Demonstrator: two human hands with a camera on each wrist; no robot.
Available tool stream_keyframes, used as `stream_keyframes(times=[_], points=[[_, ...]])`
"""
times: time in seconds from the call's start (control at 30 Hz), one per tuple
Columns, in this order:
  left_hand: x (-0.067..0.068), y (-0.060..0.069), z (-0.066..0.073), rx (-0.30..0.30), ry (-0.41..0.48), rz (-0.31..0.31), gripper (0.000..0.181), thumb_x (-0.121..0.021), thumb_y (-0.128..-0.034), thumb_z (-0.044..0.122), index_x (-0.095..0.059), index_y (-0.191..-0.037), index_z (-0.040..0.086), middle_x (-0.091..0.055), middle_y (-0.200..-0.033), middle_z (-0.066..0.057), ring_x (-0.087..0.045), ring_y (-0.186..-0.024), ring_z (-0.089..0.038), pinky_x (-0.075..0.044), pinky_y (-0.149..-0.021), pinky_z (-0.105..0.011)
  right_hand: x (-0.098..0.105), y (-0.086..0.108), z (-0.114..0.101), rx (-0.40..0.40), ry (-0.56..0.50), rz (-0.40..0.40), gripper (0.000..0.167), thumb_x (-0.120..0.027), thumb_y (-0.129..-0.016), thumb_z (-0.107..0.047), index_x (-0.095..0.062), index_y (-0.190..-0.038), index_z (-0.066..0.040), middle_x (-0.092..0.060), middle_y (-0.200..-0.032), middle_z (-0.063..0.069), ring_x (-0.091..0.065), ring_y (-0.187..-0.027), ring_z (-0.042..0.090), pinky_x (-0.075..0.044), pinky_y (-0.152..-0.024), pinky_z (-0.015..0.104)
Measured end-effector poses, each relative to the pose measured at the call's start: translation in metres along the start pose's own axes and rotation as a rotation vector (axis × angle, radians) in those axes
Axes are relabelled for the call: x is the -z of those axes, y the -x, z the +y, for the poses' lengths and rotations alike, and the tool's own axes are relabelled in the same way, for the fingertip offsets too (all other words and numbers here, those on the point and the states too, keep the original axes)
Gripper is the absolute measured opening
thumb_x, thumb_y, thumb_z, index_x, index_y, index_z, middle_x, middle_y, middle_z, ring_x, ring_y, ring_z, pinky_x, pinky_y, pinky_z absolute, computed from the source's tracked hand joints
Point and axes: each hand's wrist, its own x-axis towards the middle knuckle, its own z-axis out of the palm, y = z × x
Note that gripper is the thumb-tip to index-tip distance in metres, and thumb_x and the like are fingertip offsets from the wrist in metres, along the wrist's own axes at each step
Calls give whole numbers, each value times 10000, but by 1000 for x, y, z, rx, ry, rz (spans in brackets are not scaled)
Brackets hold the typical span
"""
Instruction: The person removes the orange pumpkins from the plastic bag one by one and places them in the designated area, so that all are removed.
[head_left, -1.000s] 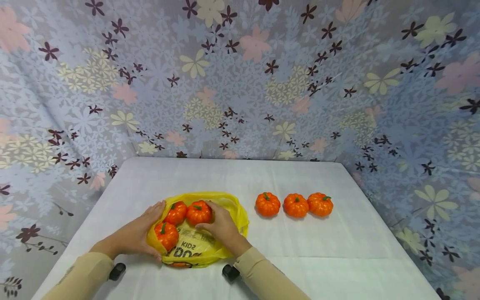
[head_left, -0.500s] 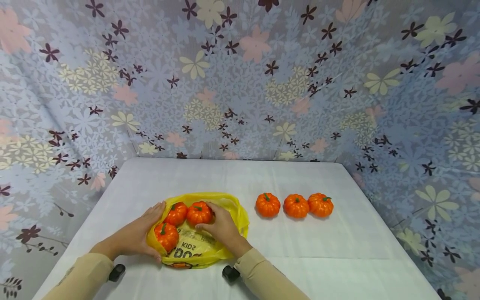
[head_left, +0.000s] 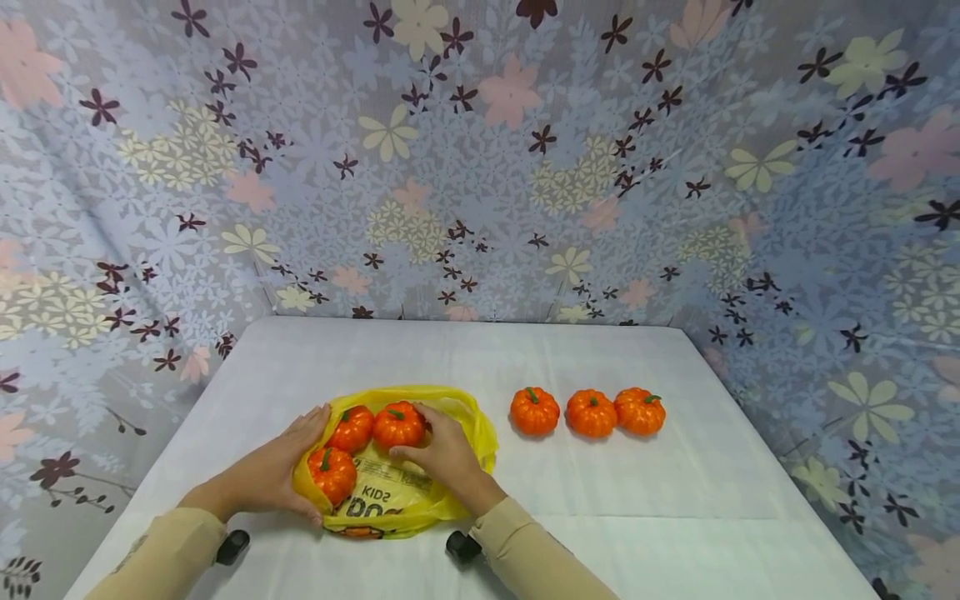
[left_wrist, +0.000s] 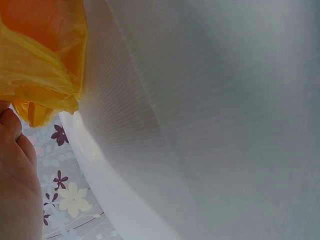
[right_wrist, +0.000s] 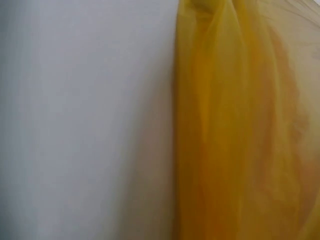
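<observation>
Fingers of the right hand clasp a pumpkin, left hand spread against its yellow bag

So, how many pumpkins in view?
6. In the yellow bag: front pumpkin, rear-left pumpkin, and gripped pumpkin in the right hand. On the table, right of the bag: left pumpkin, middle pumpkin, right pumpkin. The bag may hide more.

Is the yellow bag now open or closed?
Open: the mouth of the yellow bag is spread wide, and three orange pumpkins are visible inside.
</observation>
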Motion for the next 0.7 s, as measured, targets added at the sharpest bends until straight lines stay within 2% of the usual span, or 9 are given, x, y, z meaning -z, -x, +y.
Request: stream_keyframes(times=[0.23, 0.47, 0.7], points=[[1, 0, 1, 10, -14, -4, 1466, -842, -553, 731, -98, -1619, 53, -109, -1666, -183, -130, -1499, -429, -185, -1158, -606, 8, 1, -1, 15, 4, 19, 806, -868, -792, -375, -529, -1453, -64, -573, -1419, 108, -558, -1279, 256, -489, -1031, 394], [1, 0, 2, 13, 7, -16, 1458, -854, -566, 708, -88, -1618, 49, -96, -1668, -184, -113, -1502, -431, -179, -1164, -617, 17, 3, 0, 52, -45, 52, 764, -878, -796, -350, -555, -1429, -71, -577, -1399, 81, -572, -1235, 244, -504, -1014, 401], [0, 1, 3, 7, 1, 1, 1485, -841, -538, 742, -98, -1615, 40, -96, -1665, -189, -116, -1502, -430, -181, -1168, -606, 26, 6, 3, 88, -91, 102, 733, -873, -799, -335, -572, -1406, -54, -591, -1358, 78, -593, -1173, 227, -530, -976, 398]])
